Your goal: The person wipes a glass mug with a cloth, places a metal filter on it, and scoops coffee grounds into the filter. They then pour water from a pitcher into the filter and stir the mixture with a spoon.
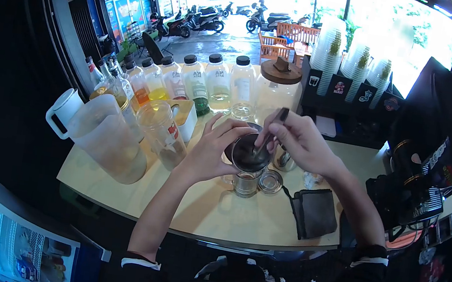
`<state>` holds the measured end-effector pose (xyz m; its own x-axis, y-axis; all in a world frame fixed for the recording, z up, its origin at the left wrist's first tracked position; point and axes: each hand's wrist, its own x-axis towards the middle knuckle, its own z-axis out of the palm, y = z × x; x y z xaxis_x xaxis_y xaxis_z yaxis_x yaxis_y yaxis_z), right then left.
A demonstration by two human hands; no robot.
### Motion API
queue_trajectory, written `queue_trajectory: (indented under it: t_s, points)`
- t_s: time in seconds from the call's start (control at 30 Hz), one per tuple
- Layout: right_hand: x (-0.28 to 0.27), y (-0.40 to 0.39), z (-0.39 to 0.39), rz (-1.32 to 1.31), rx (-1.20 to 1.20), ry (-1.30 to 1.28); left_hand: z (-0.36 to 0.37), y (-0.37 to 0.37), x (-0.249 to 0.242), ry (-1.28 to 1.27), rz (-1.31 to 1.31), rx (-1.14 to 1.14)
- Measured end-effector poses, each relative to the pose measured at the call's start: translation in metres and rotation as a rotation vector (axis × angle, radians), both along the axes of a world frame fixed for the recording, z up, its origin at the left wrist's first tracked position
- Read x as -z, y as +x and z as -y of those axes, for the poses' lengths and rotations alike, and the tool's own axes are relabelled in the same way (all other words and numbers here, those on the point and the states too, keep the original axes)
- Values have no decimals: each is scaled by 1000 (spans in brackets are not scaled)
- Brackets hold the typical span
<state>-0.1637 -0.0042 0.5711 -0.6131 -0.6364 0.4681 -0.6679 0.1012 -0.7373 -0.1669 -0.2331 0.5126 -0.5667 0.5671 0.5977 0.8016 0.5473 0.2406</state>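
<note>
Near the middle of the head view, my left hand (212,149) is wrapped round the side of a dark round cup (243,156), which is tilted with its opening toward me. My right hand (300,142) pinches the dark handle of a spoon (281,117), whose lower end is inside the cup. What the cup contains is too dark to make out. Just below the cup, a small glass mug (245,184) stands on the wooden counter (216,214). A round metal lid (271,181) lies to the right of this mug.
A plastic pitcher (109,140) and a clear tall container (163,133) stand left. Capped bottles (193,79) and a wood-lidded jar (278,93) line the back. A folded dark cloth (316,213) lies right, and stacked cups (356,64) stand behind. Dark equipment (409,182) occupies the far right.
</note>
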Motion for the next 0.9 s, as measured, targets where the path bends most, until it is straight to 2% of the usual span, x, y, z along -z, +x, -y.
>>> queue_trajectory:
  t_s: [0.13,0.2,0.3,0.4,0.57,0.63,0.67,0.73,0.83,0.9]
  points:
    - [1,13,2,13,-2,39,1,0,2,-5,-1,-13]
    - [2,17,1,17,59,-168,1,1,4,19,-9,-18]
    - [0,32,-2,19,75,-195,1,1,4,45,-27,-25]
    - [8,37,-5,-137,91,-68,0,1,3,63,-35,-19]
    - [12,20,-9,-29,112,-67,-3,2,4,22,-42,-17]
    - [7,20,-12,157,31,-253,-3,1,4,26,-18,-19]
    - [7,19,-12,156,31,-251,-3,1,3,28,-19,-19]
    - [10,16,-12,-19,6,-97,-3,1,3,39,-9,-7]
    - [3,13,-13,-29,32,53,-5,1,4,-6,-13,-15]
    - [-2,10,-14,-51,62,56,-5,1,4,-9,-10,-23]
